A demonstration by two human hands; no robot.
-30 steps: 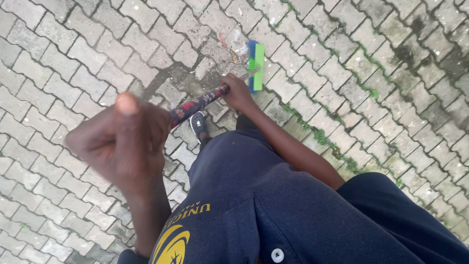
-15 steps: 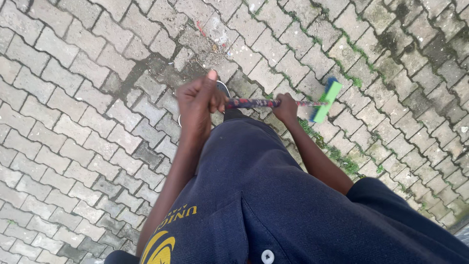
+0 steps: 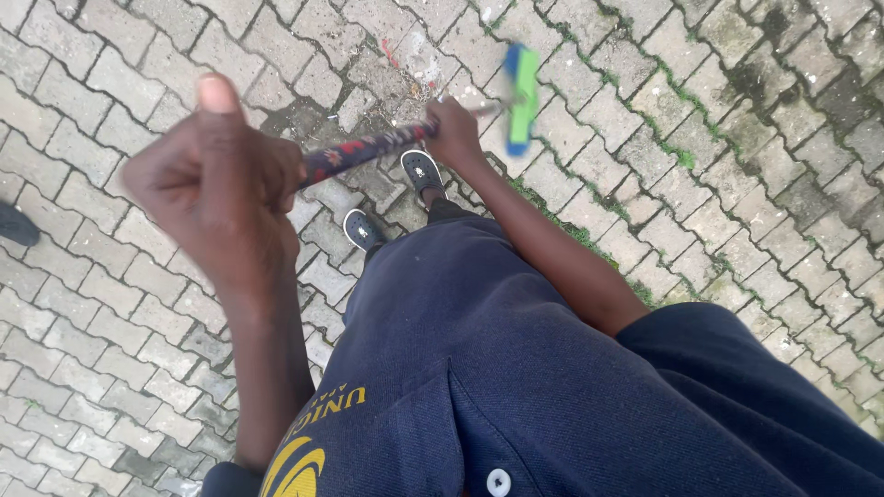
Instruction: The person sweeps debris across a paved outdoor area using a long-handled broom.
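hands share one broom handle (image 3: 368,147), a dark pole with a red and blue pattern. left hand (image 3: 216,189) is closed in a fist around its upper end, thumb up, close under the camera. right hand (image 3: 454,132) clamps the pole further down, nearer the head. just beyond that lower grip sits the green and blue brush head (image 3: 521,98), blurred, over grey paving blocks (image 3: 110,304). two dark shoes (image 3: 394,198) stand below the pole, between the two grips.
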